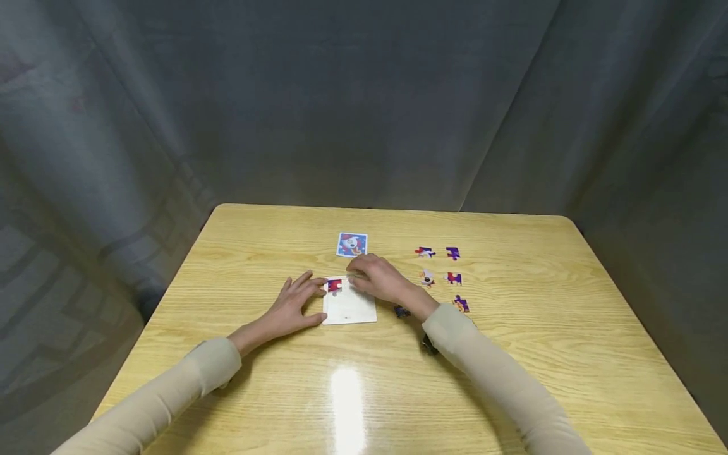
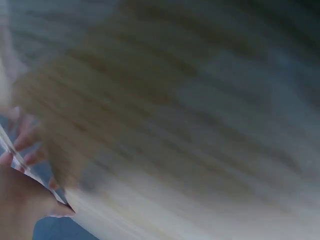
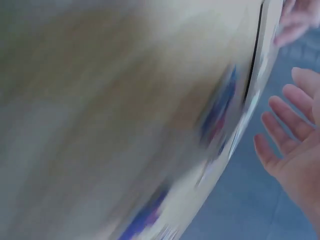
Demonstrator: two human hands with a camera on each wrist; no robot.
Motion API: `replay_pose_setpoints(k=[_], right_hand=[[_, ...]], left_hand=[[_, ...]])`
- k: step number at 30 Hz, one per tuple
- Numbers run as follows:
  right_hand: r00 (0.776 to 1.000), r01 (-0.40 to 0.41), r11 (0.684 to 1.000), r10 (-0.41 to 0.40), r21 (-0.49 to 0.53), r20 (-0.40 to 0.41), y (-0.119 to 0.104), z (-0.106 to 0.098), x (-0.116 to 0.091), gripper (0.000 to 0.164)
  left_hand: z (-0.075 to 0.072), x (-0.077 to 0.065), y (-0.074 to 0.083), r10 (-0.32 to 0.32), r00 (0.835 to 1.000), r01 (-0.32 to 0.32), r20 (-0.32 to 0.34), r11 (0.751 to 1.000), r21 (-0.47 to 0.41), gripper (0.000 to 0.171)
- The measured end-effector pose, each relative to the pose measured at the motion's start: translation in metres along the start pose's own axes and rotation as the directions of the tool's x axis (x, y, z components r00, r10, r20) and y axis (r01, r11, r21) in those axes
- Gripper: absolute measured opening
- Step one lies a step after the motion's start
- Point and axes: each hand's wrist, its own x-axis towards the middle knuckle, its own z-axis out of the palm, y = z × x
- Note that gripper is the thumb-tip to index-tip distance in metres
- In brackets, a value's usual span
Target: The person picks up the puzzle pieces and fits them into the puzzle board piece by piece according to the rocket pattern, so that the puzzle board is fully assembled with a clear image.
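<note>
A white square puzzle board [image 1: 354, 309] lies on the table with one red and purple jigsaw piece [image 1: 334, 285] in its upper left corner. Along the board's left edge rest the fingertips and thumb of my left hand [image 1: 292, 307], spread apart. My right hand [image 1: 379, 278] is over the board's upper right part, with its fingers bent loosely downward in the head view. In the right wrist view the fingers of my right hand [image 3: 300, 145] are parted, and no piece shows in them. The left wrist view is mostly blurred tabletop, with my left hand [image 2: 22, 200] at the lower left.
Behind the board lies a small picture card [image 1: 352, 243] with a white figure on blue. Several loose jigsaw pieces [image 1: 454, 279] are spread to the right, and dark pieces [image 1: 429, 344] lie beside my right forearm. Grey curtains [image 1: 352, 107] surround the wooden table [image 1: 256, 398].
</note>
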Motion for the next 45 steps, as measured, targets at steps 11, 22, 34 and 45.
replay_pose_setpoints(k=[11,22,34,45], right_hand=[[0.959,-0.246,0.958,0.262,0.146,-0.106,0.079,-0.05,-0.05,0.034],[0.93,-0.341,0.925,0.358,0.164,-0.085,0.131,-0.076,-0.088,0.052],[0.947,-0.301,0.943,0.313,0.143,-0.069,0.146,-0.073,-0.091,0.053],[0.935,-0.301,0.937,0.326,0.175,-0.14,0.144,-0.067,-0.091,0.035]], left_hand=[[-0.005,0.003,0.008,-0.014,0.999,0.015,0.043,0.999,-0.032,0.043],[-0.002,0.007,0.01,-0.004,0.999,0.005,0.045,1.0,-0.02,0.042],[0.002,0.006,0.008,-0.046,0.998,0.049,0.032,0.996,-0.076,0.044],[0.002,0.003,0.009,-0.055,0.998,0.057,0.014,0.992,-0.111,0.047]])
